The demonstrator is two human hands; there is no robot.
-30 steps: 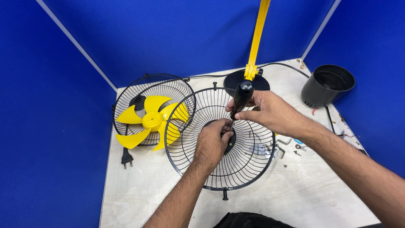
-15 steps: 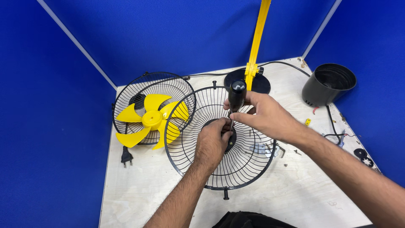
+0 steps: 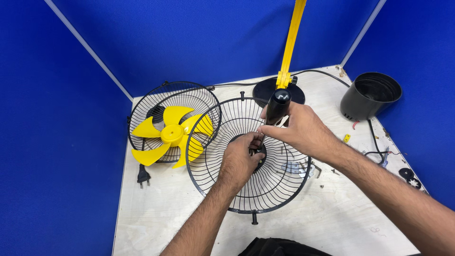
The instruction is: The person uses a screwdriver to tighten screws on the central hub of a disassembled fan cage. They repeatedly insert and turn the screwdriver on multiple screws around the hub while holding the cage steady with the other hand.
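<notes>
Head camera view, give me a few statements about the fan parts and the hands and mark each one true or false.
1. The right hand grips a black-handled screwdriver. True.
2. The yellow fan blade lies in the wire guard under the hands. False: it lies in the other wire guard, on the left.
3. The left hand rests at the centre of the nearer wire guard. True.
4. The black cylindrical housing stands at the table's left edge. False: it stands at the right, near the back.
5. A black plug lies on the table near the yellow blade. True.
</notes>
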